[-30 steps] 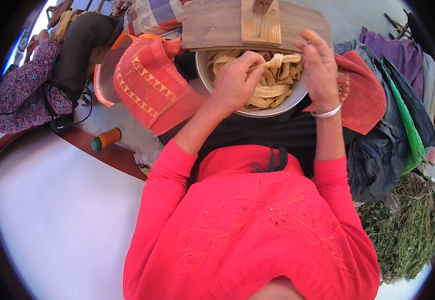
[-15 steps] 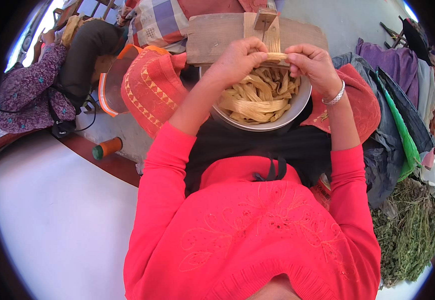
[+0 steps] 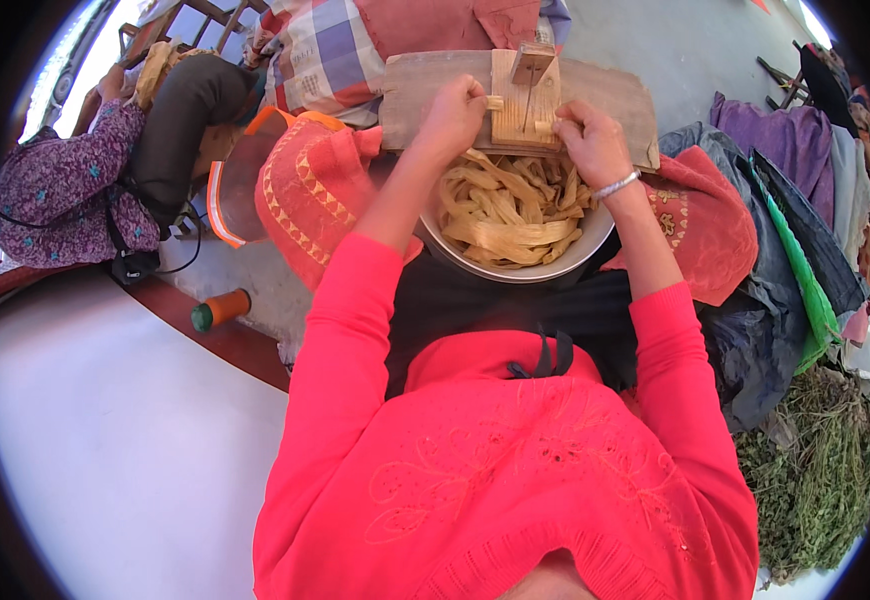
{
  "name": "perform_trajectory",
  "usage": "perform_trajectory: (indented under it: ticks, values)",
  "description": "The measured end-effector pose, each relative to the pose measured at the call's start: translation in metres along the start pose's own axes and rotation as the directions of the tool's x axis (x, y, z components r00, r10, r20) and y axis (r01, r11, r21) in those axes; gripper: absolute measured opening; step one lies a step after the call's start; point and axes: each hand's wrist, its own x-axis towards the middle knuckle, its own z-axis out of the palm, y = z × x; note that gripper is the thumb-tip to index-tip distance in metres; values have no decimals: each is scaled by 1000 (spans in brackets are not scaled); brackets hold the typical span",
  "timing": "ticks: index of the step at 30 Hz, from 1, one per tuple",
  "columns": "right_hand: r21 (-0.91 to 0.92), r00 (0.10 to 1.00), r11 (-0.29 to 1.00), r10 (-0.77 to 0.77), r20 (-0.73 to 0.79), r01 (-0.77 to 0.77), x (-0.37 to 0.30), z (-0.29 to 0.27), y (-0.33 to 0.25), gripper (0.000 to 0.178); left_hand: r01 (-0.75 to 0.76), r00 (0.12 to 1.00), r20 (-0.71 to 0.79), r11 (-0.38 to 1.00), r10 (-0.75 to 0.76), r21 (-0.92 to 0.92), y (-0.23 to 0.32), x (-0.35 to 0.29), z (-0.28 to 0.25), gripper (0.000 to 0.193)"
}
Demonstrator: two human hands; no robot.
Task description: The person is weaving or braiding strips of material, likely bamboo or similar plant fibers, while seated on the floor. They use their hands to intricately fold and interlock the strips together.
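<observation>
Nearest the camera, a bright pink top (image 3: 515,480) fills the lower middle, its sleeves running up toward twelve o'clock. Beyond it, on a dark lap, sits a metal bowl (image 3: 515,268) heaped with pale yellow strips (image 3: 505,205). At the bowl's far rim stands a small wooden block (image 3: 525,100) fixed on a flat wooden board (image 3: 605,95) that spans the top. The left hand (image 3: 452,112) is clenched at the block's ten o'clock side, pinching the end of a strip against it. The right hand (image 3: 592,143), a silver bangle (image 3: 615,185) on its wrist, grips another strip end at the block's four o'clock corner. Red patterned cloth (image 3: 305,190) covers the knees at nine and three o'clock of the bowl. An orange spool (image 3: 220,309) lies at eight o'clock on the floor, dried green plants (image 3: 815,470) heap at four o'clock, and a person in purple print (image 3: 65,200) sits far off at ten o'clock.
</observation>
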Motion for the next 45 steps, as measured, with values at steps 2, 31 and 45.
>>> perform_trajectory:
  ticks: [2, 31, 45]
  values:
    - [-149, 996, 985, -87, -5, 85, -14, -10, -6, 12, 42, 999, 7, 998, -42, -40, 7, -15, -1, 11]
    - [262, 940, 931, -175, -293, 255, -57, -105, -116, 24, 11, 918, 260, 636, 300, -772, 176, -120, -17, 54]
    - [144, 990, 980, 129, 49, -135, -77, -28, -38, 19, -439, 898, 31, 886, 440, 145, 88, -106, 24, 12]
